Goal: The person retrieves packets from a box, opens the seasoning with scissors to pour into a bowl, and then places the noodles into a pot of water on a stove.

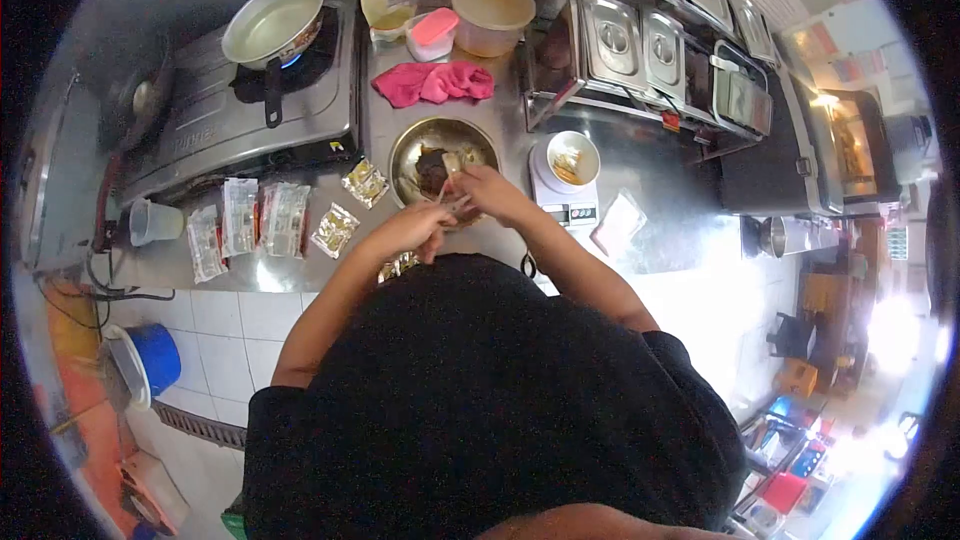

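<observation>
Both my hands are together over the near side of a metal mixing bowl point(405, 145), which holds a dark brown paste point(432, 172). My right hand point(485, 192) is closed around a small, pale packet point(453, 164) that hangs over the paste. Beside it, my left hand point(425, 228) has its fingers bent and pressed together near the bowl's rim. Whatever those left fingers hold, if anything, is hidden. Several gold foil sachets point(335, 230) lie on the steel counter to the left of the bowl.
A pot point(272, 25) of liquid sits over a lit flame on the gas stove point(230, 130). Pink cloth point(435, 83) lies behind the bowl. On the right, a white bowl point(572, 158) rests on a kitchen scale point(568, 212). Several printed packets point(240, 218) and a plastic cup point(156, 222) are at left.
</observation>
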Demonstrator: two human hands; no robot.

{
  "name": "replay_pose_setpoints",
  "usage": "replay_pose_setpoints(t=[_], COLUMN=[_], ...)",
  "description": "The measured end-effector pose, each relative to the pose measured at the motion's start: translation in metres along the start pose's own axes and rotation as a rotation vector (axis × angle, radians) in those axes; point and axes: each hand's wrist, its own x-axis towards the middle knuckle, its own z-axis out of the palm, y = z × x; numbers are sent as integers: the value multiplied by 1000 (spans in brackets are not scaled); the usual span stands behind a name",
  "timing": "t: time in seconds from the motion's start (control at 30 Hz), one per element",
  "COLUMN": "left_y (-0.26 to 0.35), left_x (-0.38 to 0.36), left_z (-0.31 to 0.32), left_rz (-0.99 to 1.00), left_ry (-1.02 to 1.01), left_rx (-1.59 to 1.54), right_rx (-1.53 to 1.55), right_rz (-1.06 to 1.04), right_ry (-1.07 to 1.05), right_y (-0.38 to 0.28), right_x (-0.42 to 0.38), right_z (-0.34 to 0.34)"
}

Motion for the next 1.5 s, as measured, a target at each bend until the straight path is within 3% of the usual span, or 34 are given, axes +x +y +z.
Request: replay_pose_setpoints(t=[0.03, 0.07, 0.1, 0.13, 0.17, 0.2, 0.23, 0.3, 0.37, 0.43, 0.53, 0.6, 0.63, 0.7, 0.77, 0.8, 0.87, 0.93, 0.97, 1.0, 1.07, 1.1, 1.17, 1.2, 1.27, 1.4, 1.47, 1.5], left_y=[-6, -15, -23, -28, -32, -38, -48, -71, -79, -93, -110, -133, -139, -135, -136, -141, -143, -141, -143, -138, -122, -122, -119, -117, -130, -130, -121, -122], left_x=[-4, -9, -16, -24, -34, -44, -49, -48, -54, -51, -44, -32, -29, -31, -32, -32, -35, -41, -41, -46, -63, -67, -76, -81, -79, -86, -94, -94], left_z=[-10, -22, -30, -37, -47, -56, -64, -74, -72, -74, -75, -84, -88, -91, -96, -101, -109, -110, -108, -102, -91, -92, -97, -100, -115, -135, -141, -147], left_rz=[-2, 119, 234, 216, 179, 140, 117, 116, 88, 134, 180, 223, 274, 240, 204, 229, 250, 143, 171, 163, 211, 252, 235, 204, 219, 292, 217, 266], left_ry=[-1, 55, 120, 145, 277, 412, 448, 855, 935, 1044, 1110, 1136, 1159, 1152, 1146, 1080, 1009, 787, 746, 743, 521, 539, 530, 515, 477, 432, 489, 436], left_rx=[-4, 129, 258, 240, 144, 52, 37, 282, 458, 781, 970, 909, 849, 777, 705, 580, 463, 246, 57, 60, -651, -665, -685, -714, -706, -669, -624, -717], right_rx=[-371, -741, -845, -943, -933, -1053, -1056, -998, -1053, -1328, -1168, -749, -732, -682, -762, -760, -1148, -1119, -1095, -1086, -1321, -1319, -1204, -1203, -1178, -1031, -995, -988], right_rz=[-190, -382, -434, -490, -312, -421, -356, -230, -156, -535, -699, -459, -473, -357, -441, -442, -558, -625, -689, -686, -759, -765, -491, -495, -289, -371, -149, -281], right_ry=[122, 233, 322, 399, 527, 572, 790, 747, 695, 889, 838, 543, 326, -164, -430, -434, -422, -361, -303, -303, 15, 17, 15, 16, 68, 205, 86, 63], right_y=[-9, -15, -16, -15, -12, -27, -7, -25, -24, -32, -51, -40, -36, -53, -28, -11, 23, 46, 56, 64, 72, 71, 65, 65, 66, 59, 54, 47], right_x=[-11, -21, -30, -39, -43, -61, -58, -75, -78, -80, -81, -75, -75, -84, -69, -58, -36, -24, -21, -19, -16, -16, -15, -12, -9, -7, -5, -7], right_z=[-10, -21, -38, -56, -74, -86, -111, -125, -127, -117, -70, -32, -11, 36, 62, 69, 84, 105, 113, 119, 129, 133, 137, 138, 140, 141, 145, 148])
